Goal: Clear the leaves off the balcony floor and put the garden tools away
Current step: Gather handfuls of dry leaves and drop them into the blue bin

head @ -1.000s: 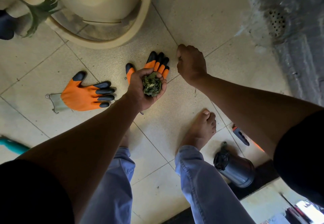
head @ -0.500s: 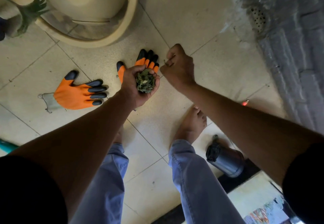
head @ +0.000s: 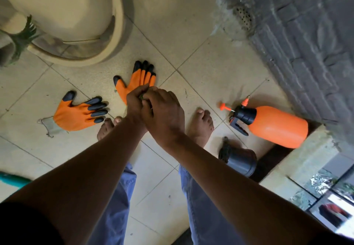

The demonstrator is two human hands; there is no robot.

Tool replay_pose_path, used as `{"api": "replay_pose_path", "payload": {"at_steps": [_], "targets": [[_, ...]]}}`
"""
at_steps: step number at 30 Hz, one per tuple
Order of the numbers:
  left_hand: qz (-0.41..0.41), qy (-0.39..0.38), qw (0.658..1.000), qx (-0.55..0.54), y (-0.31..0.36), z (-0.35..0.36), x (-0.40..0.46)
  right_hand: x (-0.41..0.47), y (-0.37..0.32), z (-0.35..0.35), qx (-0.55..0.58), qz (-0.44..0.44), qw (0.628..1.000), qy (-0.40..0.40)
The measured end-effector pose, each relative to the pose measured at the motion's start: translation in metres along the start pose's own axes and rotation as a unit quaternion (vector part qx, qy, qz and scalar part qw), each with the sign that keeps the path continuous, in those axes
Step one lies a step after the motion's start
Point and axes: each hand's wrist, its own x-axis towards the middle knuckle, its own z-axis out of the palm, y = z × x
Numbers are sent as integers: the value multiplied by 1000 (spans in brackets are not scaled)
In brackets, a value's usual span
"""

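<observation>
Over glove (head: 134,83) – hands, leaves (head: 142,96)

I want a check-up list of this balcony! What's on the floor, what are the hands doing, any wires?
Surface: tiled floor, a few dark specks.
Job's things: leaves barely visible between the hands; two orange gloves, left glove and far glove, flat on floor; orange sprayer lying on its side.
Clutter: dark canister on its side; beige tub; teal handle.
Grippers: left hand curled round leaves; right hand pressed over it.
Cables: nothing seen.
Surroundings: grey brick wall, floor drain.
</observation>
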Motion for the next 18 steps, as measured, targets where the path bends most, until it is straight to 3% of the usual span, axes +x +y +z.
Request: {"api": "replay_pose_path", "payload": {"at_steps": [3, 7, 10, 13, 18], "targets": [[12, -7, 999, -46, -4, -10, 3, -11, 5, 0, -17, -17, 1000, 18], [-46, -92, 992, -67, -6, 12, -28, -15, 22, -10, 53, -36, 997, 43], [-63, -72, 994, -45, 1, 18, -43, -10, 67, -2, 60, 52, 995, 65], [-90, -42, 995, -17, 7, 13, -44, -4, 123, 24, 30, 187, 981, 32], [-120, -60, 991, -11, 16, -10, -27, 18, 165, 59, -18, 214, 976, -44]]}}
